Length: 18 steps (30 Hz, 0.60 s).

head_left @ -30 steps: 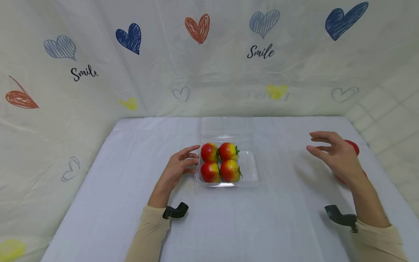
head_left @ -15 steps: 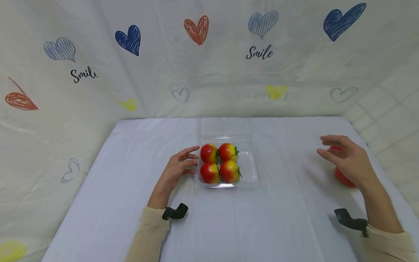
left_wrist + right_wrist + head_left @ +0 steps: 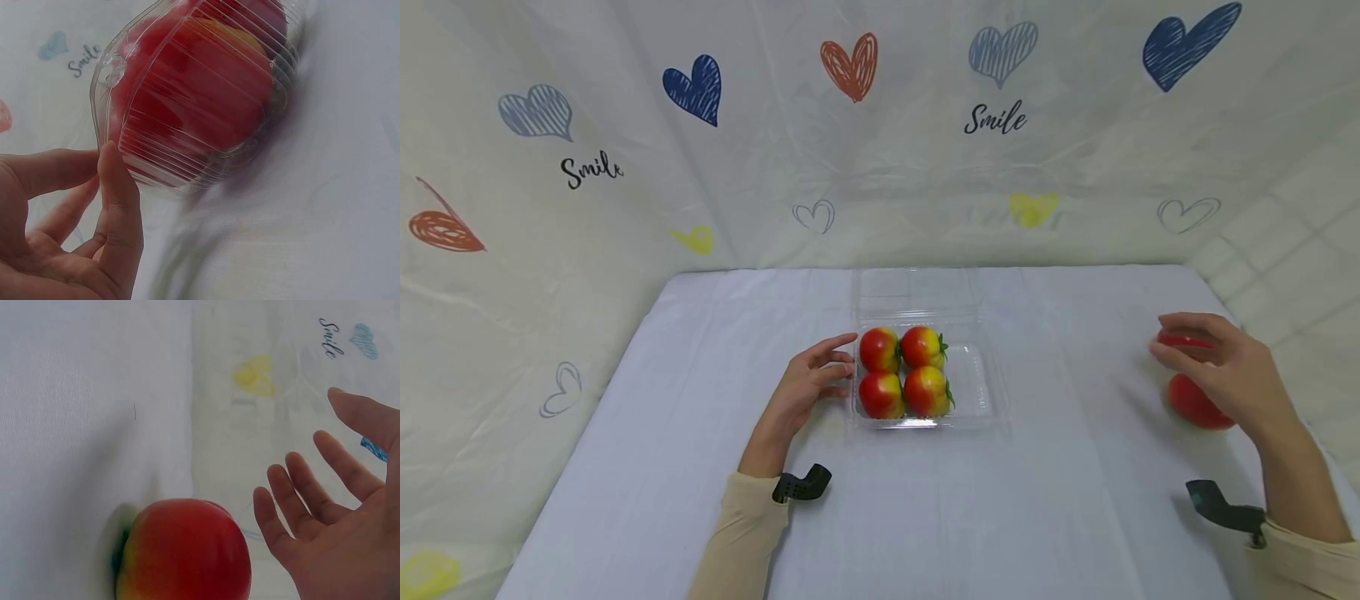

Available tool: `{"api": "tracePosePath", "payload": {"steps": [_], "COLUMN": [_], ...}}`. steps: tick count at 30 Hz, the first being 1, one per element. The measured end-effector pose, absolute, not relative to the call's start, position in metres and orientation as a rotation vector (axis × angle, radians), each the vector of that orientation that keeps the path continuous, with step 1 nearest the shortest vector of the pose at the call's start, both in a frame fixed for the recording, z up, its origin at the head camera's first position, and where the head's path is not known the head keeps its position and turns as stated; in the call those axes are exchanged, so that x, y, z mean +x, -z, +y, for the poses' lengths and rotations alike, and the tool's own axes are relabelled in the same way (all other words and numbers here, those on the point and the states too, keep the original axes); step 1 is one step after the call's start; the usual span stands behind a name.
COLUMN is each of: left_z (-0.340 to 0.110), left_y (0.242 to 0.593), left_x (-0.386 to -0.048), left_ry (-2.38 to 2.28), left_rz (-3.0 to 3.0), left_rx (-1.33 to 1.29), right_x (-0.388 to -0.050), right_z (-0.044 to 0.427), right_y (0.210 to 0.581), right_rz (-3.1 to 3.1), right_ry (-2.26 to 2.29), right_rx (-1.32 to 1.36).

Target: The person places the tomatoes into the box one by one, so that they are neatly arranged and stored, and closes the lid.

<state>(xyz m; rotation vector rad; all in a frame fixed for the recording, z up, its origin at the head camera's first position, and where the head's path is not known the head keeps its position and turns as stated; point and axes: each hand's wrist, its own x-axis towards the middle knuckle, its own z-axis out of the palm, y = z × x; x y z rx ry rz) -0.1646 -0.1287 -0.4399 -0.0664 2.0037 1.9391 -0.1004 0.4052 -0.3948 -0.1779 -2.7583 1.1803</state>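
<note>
Left hand (image 3: 807, 379) pinches the rim of the clear container (image 3: 973, 387); four red-yellow fruits (image 3: 880, 396) inside, unmoved. Right hand (image 3: 1236, 371), holding nothing, fingers loosely bent, has shifted outward to two red fruits (image 3: 1199, 403) on the counter (image 3: 1037, 500), probably within reach.

Booth-like: heart-print drape (image 3: 917, 158), wht tbl (image 3: 1045, 508)

Open on the surface (image 3: 1045, 517), a clear plastic container (image 3: 973, 387) with its lid (image 3: 917, 293) laid back behind and left rim pinched. Inside, toward the left, four glossy red-and-yellow fruits (image 3: 925, 392) in two rows, with green leaves on the right pair. Well apart at right, two more red fruits (image 3: 1195, 404), partly hidden in the head view.
</note>
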Motion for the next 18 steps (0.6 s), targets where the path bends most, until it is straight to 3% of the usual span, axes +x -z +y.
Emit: {"api": "tracePosePath", "payload": {"steps": [18], "left_z": [-0.128], "left_y": [0.439], "left_x": [-0.164], "left_ry": [-1.940], "left_rz": [2.009], "left_rx": [-0.070], "right_x": [-0.092], "right_z": [0.423], "right_y": [0.404], "right_rz": [-2.776], "right_ry": [-1.084], "right_rx": [-0.258]}}
